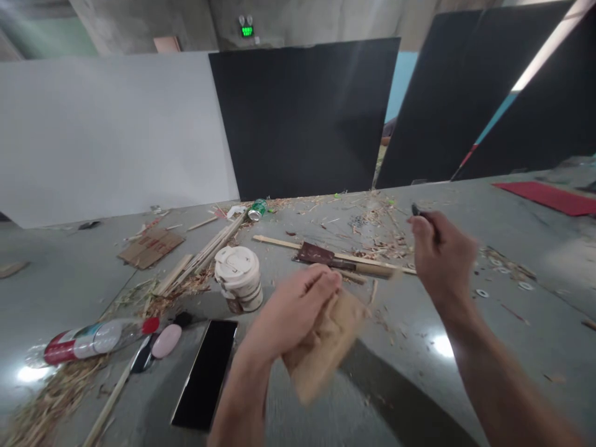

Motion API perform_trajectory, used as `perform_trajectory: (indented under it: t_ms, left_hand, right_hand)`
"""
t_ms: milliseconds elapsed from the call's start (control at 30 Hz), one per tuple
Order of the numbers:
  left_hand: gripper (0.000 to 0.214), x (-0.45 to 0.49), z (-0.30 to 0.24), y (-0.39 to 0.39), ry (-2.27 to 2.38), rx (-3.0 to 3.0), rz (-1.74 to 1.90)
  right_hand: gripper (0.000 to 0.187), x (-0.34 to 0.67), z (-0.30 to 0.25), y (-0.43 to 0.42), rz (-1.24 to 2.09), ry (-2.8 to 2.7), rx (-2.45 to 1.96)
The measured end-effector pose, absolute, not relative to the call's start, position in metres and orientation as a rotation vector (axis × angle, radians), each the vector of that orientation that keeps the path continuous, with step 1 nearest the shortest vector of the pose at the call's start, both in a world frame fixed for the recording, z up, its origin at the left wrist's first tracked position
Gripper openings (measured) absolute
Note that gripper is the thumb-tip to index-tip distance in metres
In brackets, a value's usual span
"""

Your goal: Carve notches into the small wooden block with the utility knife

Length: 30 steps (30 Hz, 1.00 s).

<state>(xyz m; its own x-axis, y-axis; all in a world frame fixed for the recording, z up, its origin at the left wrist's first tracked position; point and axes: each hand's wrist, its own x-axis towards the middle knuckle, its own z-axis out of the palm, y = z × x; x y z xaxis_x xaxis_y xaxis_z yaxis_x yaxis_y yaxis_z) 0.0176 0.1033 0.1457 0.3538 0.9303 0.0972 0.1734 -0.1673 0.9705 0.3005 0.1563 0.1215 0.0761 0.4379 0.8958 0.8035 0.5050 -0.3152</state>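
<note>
Left hand [298,310] grips wood block [321,366], front centre; right hand [440,254] apart, holding small dark object [416,210].
Left fingers closed over block's upper end, right fingers curled tight; steady block, left fingers kept clear, should work best. Grey surface [391,347] shaving-littered; white panel [112,136] left, black panels [307,118] rightward behind.

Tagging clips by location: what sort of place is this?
Probably a makeshift woodworking area: pale wood shavings, long thin wooden strips and a brown-bladed chopping tool lie on the grey surface.
</note>
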Motion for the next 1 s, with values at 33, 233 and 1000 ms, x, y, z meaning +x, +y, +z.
perform_trajectory:
  t_ms: [33, 233, 1000]
  left_hand:
    - [0.047, 0.018, 0.144, 0.105, 1.088, 1.573, 1.017]
    - [0.049, 0.018, 0.138, 0.128, 1.211, 1.363, 1.264]
    - [0.05, 0.025, 0.135, 0.131, 1.412, 1.368, 1.263]
  right_hand:
    - [0.032, 0.303, 0.123, 0.157, -0.34, -1.587, -1.087]
    - [0.017, 0.263, 0.128, 0.13, -0.091, -1.98, -0.845]
    - [0.02, 0.254, 0.125, 0.121, -0.238, -2.152, -0.803]
